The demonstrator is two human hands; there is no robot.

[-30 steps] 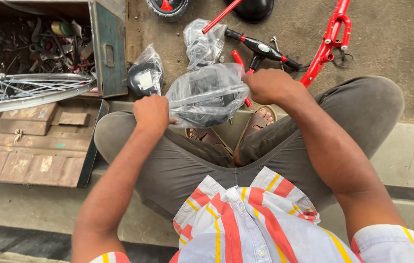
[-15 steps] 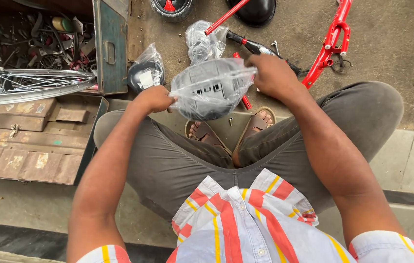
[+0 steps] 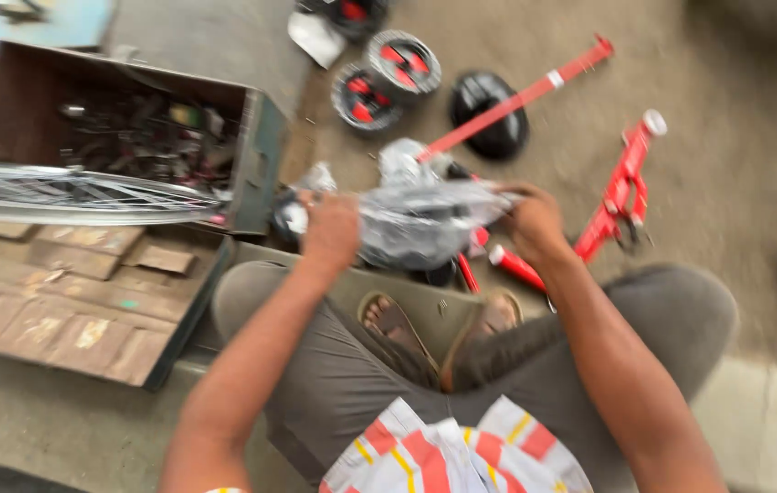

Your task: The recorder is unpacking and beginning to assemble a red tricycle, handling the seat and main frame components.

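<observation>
A clear plastic bag [image 3: 425, 224] holding a dark part sits at the centre of the frame, stretched between both hands above the person's sandalled feet [image 3: 434, 324]. The left hand [image 3: 331, 233] grips the bag's left end with fingers curled shut around the plastic; the right hand [image 3: 532, 219] pinches the right end, fingers closed on a gathered edge. The picture is motion-blurred, so finer finger detail cannot be told.

Just behind the bag lie a second crumpled clear bag [image 3: 404, 162] and red bicycle frame parts [image 3: 621, 196] to the right of centre, with a long red rod [image 3: 521, 99] running toward the upper right. A black saddle-like piece [image 3: 489, 114] and two small red-and-black wheels [image 3: 387, 78] lie on the concrete floor [image 3: 735, 110] at top centre. At the upper left stands an open metal toolbox [image 3: 256, 151] filled with dark parts; a spoked wheel rim [image 3: 78, 194] rests across its front.
</observation>
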